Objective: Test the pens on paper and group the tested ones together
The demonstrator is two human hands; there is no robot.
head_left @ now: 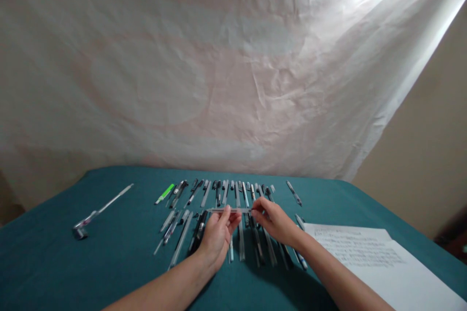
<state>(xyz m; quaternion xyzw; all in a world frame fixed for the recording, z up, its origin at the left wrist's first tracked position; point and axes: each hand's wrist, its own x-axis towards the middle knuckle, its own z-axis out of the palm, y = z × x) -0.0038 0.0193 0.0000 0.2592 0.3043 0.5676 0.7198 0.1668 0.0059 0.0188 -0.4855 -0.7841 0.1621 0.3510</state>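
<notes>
Both my hands hold one clear pen [233, 210] crosswise above the teal tablecloth [109, 262]. My left hand [218, 235] pinches its left part with closed fingers. My right hand [275, 221] pinches its right end. Beneath them lie two rows with several pens [219, 192] side by side, mostly clear, grey and black, pointing away from me. A green highlighter [165, 193] marks the left end of the far row.
A long clear rod with a metal clip end [98, 213] lies apart at the left. A white printed sheet of paper [368, 252] lies at the right front. A crumpled white sheet [219, 68] hangs as a backdrop behind the table.
</notes>
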